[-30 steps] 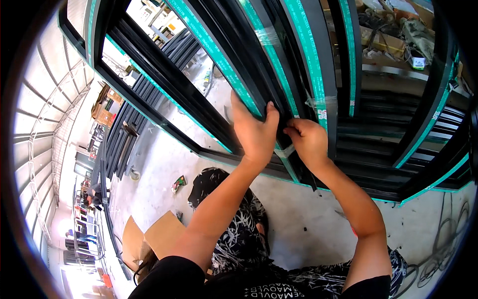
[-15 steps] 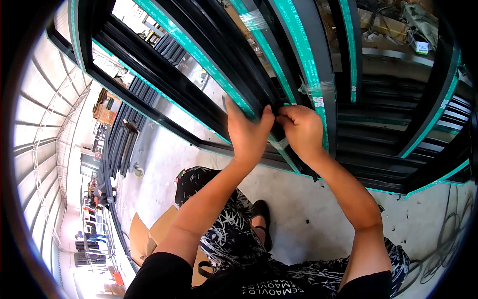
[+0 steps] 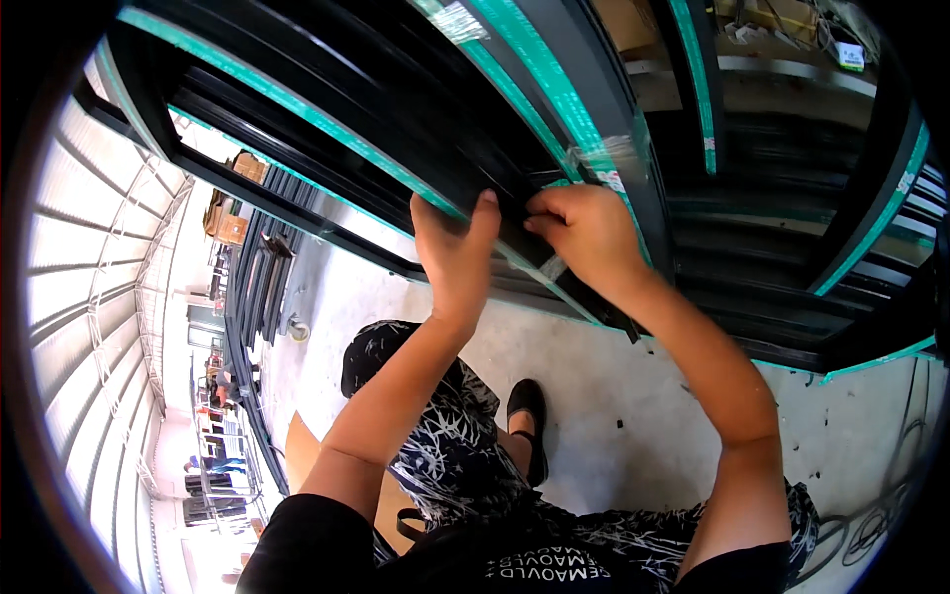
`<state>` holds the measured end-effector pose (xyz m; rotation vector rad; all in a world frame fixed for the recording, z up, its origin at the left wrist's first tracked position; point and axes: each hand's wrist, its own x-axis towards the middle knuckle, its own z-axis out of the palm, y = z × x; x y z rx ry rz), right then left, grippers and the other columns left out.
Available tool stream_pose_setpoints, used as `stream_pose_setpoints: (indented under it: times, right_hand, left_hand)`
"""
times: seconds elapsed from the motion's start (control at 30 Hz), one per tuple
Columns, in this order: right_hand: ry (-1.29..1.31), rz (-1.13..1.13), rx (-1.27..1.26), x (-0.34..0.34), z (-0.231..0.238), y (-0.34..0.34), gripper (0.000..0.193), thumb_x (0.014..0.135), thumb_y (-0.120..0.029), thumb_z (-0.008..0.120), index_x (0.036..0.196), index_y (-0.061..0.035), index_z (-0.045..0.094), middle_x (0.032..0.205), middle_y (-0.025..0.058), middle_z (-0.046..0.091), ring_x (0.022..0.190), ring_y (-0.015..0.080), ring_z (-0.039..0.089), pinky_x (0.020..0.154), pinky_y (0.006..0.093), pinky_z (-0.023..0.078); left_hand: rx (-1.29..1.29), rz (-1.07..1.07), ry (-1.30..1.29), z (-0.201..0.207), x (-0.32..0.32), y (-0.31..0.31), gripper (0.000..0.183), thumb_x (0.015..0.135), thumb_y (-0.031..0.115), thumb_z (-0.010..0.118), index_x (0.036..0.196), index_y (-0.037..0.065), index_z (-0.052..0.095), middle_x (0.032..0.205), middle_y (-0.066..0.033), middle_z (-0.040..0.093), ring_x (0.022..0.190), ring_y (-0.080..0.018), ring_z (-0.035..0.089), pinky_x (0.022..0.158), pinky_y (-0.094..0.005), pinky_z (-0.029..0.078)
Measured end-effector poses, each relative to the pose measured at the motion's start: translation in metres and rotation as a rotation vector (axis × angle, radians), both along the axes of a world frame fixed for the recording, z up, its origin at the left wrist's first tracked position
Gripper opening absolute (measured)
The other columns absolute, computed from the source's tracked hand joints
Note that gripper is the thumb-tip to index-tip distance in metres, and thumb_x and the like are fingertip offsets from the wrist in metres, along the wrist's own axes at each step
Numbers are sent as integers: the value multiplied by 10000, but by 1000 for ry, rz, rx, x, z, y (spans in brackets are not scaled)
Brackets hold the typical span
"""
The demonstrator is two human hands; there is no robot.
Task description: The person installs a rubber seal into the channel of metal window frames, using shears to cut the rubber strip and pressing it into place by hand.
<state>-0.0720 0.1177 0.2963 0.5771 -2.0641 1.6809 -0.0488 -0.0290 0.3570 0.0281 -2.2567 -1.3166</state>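
Note:
My left hand (image 3: 455,257) is wrapped around the edge of a long black frame bar (image 3: 396,109), its thumb on the dark upper face and its fingers hidden behind. Green protective film (image 3: 327,129) runs along that bar. Close to its right, my right hand (image 3: 594,238) pinches at the bar's dark groove. Whatever lies between those fingertips is too small or hidden to tell. Clear wrapping tape (image 3: 618,153) crosses the grey bar with green film (image 3: 544,69) just beyond my right hand.
More black frames with green film (image 3: 703,89) stand at the right and far side. Stacked dark bars (image 3: 267,267) lie at the left. A cardboard box (image 3: 302,450) is beside my leg. Cables (image 3: 861,535) coil on the concrete floor (image 3: 653,436) at the right. People are far off left.
The view has shifted, and both hands appear slightly further left. My left hand still grips the bar, and my right fingers still pinch at the groove, a little apart from the left thumb.

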Motion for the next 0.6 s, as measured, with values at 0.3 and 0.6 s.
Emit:
stream_pose_setpoints:
  times: [0.3, 0.6]
  right_hand:
    - [-393, 387, 238, 14, -43, 64, 183, 840, -101, 725, 971, 22, 693, 837, 129, 716, 711, 185, 687, 659, 323, 535]
    - [-680, 223, 643, 43, -191, 49, 223, 810, -168, 754, 997, -56, 708, 920, 129, 722, 855, 307, 694, 732, 411, 546]
  left_hand:
    - [-138, -50, -59, -35, -1, -4, 512, 789, 180, 789, 1149, -13, 480, 925, -89, 667, 813, -165, 627, 743, -292, 511]
    - [-246, -76, -9, -36, -11, -9, 424, 816, 214, 795, 1038, -14, 515, 849, -59, 667, 732, -128, 600, 689, -267, 493]
